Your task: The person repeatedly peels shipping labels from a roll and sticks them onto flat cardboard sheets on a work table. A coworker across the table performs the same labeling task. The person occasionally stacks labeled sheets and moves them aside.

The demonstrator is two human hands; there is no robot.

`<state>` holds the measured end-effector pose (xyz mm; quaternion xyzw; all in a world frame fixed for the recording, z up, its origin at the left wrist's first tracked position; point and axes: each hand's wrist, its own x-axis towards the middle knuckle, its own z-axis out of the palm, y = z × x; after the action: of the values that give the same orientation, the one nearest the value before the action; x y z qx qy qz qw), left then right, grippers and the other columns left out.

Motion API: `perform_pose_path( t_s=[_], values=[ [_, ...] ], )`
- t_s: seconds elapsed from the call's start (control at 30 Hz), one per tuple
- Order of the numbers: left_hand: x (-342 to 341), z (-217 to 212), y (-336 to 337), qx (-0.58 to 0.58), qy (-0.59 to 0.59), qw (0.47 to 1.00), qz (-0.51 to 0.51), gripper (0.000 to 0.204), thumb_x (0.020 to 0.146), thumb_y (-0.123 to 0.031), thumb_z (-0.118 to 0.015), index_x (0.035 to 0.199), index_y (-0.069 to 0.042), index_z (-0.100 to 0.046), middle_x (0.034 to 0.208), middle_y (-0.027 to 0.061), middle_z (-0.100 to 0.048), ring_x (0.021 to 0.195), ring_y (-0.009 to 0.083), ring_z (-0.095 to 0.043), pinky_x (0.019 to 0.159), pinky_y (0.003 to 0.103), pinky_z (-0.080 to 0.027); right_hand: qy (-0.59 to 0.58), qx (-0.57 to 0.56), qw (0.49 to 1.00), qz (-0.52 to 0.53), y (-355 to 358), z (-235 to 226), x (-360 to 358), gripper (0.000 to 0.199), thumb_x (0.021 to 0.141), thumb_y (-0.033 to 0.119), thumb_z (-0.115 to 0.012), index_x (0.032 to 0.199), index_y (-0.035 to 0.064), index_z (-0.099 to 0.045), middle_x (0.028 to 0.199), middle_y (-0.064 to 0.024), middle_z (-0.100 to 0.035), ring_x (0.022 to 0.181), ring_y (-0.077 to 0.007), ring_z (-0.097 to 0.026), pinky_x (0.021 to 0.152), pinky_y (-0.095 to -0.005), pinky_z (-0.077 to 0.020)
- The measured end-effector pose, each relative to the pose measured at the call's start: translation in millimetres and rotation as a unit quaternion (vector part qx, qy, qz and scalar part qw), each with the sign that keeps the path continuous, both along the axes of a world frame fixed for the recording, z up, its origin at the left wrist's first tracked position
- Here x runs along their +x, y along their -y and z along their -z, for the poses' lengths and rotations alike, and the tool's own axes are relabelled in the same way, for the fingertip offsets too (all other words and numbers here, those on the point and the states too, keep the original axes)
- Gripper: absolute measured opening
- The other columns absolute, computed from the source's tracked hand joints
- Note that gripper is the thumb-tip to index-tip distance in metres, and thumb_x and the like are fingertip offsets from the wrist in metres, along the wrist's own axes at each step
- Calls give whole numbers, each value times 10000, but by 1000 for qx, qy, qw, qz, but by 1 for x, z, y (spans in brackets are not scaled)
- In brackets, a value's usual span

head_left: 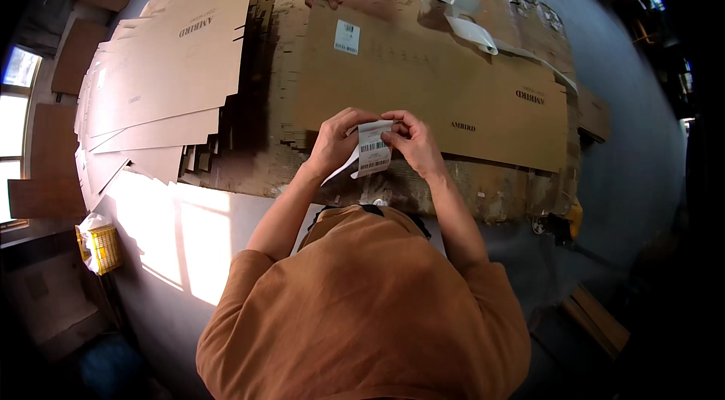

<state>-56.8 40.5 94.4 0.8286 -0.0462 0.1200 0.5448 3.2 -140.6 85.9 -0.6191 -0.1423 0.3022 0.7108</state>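
Two bare hands meet near the table's near edge, left hand (332,145) and right hand (414,142) both pinched on a white barcode label (373,148) with elbows bent inward; peeling slowly would likely keep it flat above the flattened cardboard box (453,90).

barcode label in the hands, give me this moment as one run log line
left hand: holds barcode label | right hand: pinches its upper edge | under: flat cardboard sheet | far side: another person's hands on sheet
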Motion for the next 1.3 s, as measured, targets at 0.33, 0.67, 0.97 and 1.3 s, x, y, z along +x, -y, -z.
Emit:
perform_pose_path(
  t_s=[0.33, 0.67, 0.97, 1.3],
  values=[
    [-24, 1, 40, -75, -134, 986, -68, 85, 778, -40, -606, 842, 11, -628, 705, 61, -646, 671, 75, -594, 583, 239, -481, 101, -81, 991, 27, 35, -15, -26, 157, 828, 23, -638, 980, 1, -604, 829, -57, -654, 759, -83, -600, 665, -227, -495],
    [-29, 13, 36, 70, -61, 989, -118, 132, 749, -114, -627, 808, -2, -591, 759, 146, -575, 740, 337, -574, 664, 391, -456, 310, -118, 938, 97, 37, -19, -28, 49, 810, 27, -644, 851, 11, -624, 781, -51, -594, 675, -122, -569, 597, -243, -463],
    [-40, 38, 5, 60, -188, 972, -129, 152, 784, -101, -604, 896, 2, -612, 823, 167, -638, 738, 293, -619, 671, 348, -475, 228, -118, 960, 114, 30, -4, -10, 57, 858, 54, -603, 870, -2, -607, 727, -1, -581, 634, -64, -516, 594, -209, -438],
    [-32, 65, -23, 39, -212, 969, -117, 189, 774, -28, -517, 939, 1, -605, 847, 170, -657, 784, 297, -643, 716, 349, -491, 140, -108, 972, 155, 0, 13, 38, 82, 871, 81, -586, 874, -1, -592, 643, 16, -538, 546, -47, -465, 506, -215, -391]
  ],
)
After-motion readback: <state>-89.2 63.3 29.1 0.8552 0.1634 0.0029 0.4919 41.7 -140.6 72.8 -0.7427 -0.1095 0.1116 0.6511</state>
